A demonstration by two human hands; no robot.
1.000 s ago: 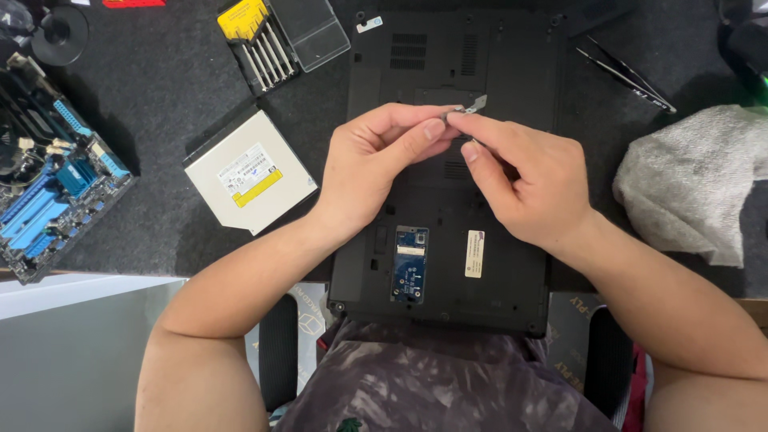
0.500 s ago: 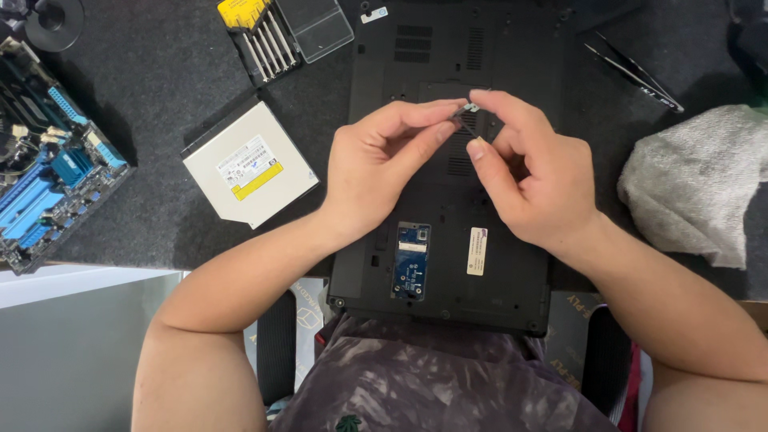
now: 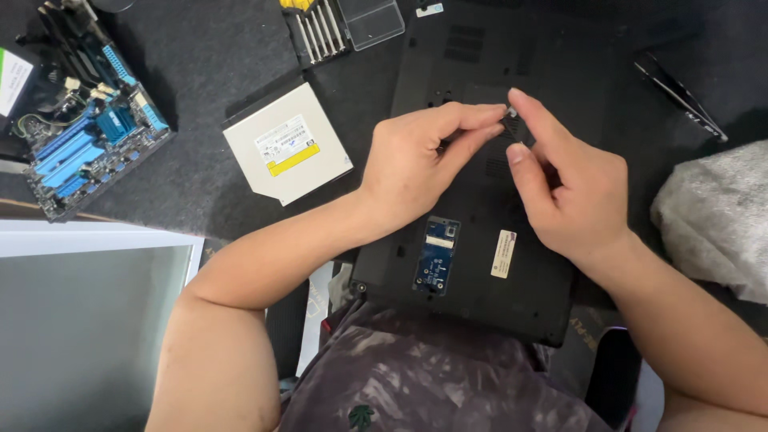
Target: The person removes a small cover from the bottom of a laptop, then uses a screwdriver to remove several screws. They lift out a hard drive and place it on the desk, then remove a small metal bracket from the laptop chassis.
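A black laptop (image 3: 472,272) lies upside down in front of me, with a small blue circuit board (image 3: 436,254) exposed in an open bay near its front edge. Both hands hover over the middle of its underside. My left hand (image 3: 416,160) and my right hand (image 3: 568,188) meet fingertip to fingertip and pinch a small metal part (image 3: 509,112) between them. Most of that part is hidden by the fingers.
A white optical drive (image 3: 288,146) lies left of the laptop on the dark mat. Farther left is a motherboard (image 3: 88,136) with blue slots. A screwdriver set (image 3: 316,32) and clear lid (image 3: 370,20) sit at the top, black tweezers (image 3: 680,96) and a grey padded bag (image 3: 712,216) at right.
The small metal part stuck out above my fingertips a second ago; now my fingers have closed around it and hide most of it. Both hands stay over the laptop's middle.
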